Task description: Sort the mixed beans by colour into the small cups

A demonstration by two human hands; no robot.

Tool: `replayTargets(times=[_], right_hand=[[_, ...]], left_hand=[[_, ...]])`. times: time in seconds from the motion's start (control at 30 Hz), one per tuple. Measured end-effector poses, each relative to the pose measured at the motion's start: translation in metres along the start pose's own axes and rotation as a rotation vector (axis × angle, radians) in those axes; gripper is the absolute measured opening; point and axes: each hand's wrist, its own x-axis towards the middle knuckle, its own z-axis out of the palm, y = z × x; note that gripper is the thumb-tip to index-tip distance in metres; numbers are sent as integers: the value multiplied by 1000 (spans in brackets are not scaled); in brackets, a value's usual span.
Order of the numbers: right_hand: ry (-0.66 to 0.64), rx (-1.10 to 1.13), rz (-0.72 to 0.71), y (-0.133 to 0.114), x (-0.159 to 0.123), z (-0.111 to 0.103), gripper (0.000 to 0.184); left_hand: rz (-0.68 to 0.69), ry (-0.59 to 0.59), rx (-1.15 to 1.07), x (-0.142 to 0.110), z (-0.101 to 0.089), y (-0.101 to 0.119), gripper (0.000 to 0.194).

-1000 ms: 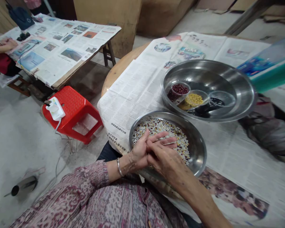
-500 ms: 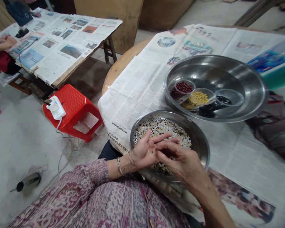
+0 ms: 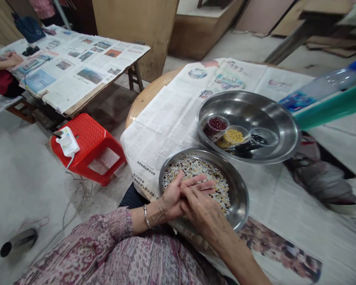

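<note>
My left hand (image 3: 173,196) lies palm up with its fingers stretched out, above the near side of a steel bowl (image 3: 241,202). The bowl holds a mix of white grains (image 3: 188,166) with red, yellow and black beans. My right hand (image 3: 199,204) reaches across from the right, its fingertips drawn together against the left palm. Whatever sits between those fingertips is hidden. Behind, a larger steel basin (image 3: 249,99) contains a clear cup of red beans (image 3: 217,124), a cup of yellow beans (image 3: 234,136) and a tipped cup of black beans (image 3: 258,139).
Newspaper (image 3: 166,118) covers the round table. A plastic bottle (image 3: 311,93) and a green object (image 3: 332,109) lie right of the basin, near a grey bag (image 3: 320,180). A red stool (image 3: 91,136) carries a power strip (image 3: 67,141). Another person's hands (image 3: 13,59) rest on the far table.
My right hand has moved left and down onto the left palm, its fingers now bunched against it. The camera view has tilted up, so more of the room's far side shows.
</note>
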Motion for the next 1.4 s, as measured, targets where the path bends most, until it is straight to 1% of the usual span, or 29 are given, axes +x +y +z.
replayTargets(times=[0.13,0.27,0.33,0.37,0.43,0.53,0.6,0.63,0.7,0.73,0.77,0.8,0.87,0.93,1.0,1.07,1.1,1.17,1.23,1.3,1.33,1.4], right_hand=[[85,96,34,0,8,0,16],[117,189,56,0,15,-1,14],[117,250,68,5,20,-9,13],[123,279,86,9,24,-16,12],[171,317,154,21,37,-36,11],[384,223,316,48,69,-69,5],[480,178,395,70,95,-82,8],[498,152,441,82,108,-84,10],[499,115,494,105,131,-80,12],[466,105,511,115,140,-75,13],[392,96,540,124,147,-70,12],[346,100,558,132,151,-65,15],[324,111,556,141,151,-59,18],[349,123,541,142,142,-58,21],[375,141,533,134,125,-59,25],[411,176,524,120,100,-58,28],[457,193,526,111,85,-55,27],[447,191,515,91,52,-46,27],[433,181,495,69,17,-34,26],[430,195,444,49,-15,-22,23],[439,191,414,40,-28,-17,21],[485,155,372,26,-48,-7,17]], left_hand=[[19,-1,-16,0,1,1,64],[37,-5,-36,1,0,2,62],[34,-9,-47,2,0,2,61],[31,-9,-50,2,0,2,61],[18,-5,-46,2,0,1,59],[14,34,3,1,-1,-2,48],[25,58,55,0,-2,-4,40],[34,61,83,0,-3,-5,37],[50,52,144,-1,-4,-6,37],[56,44,176,-1,-4,-5,40],[58,37,208,-2,-4,-5,44],[58,29,237,-3,-3,-4,48],[47,2,289,-5,-1,-3,55],[28,-29,337,-8,2,-2,58],[15,-36,395,-10,4,-4,59],[33,-6,471,-11,5,-9,57],[51,13,518,-11,5,-12,55],[117,34,651,-10,7,-18,49],[223,11,870,-11,9,-21,34],[362,-61,1147,-13,14,-19,18],[424,-112,1285,-14,18,-15,15],[501,-219,1525,-16,24,-3,17]])
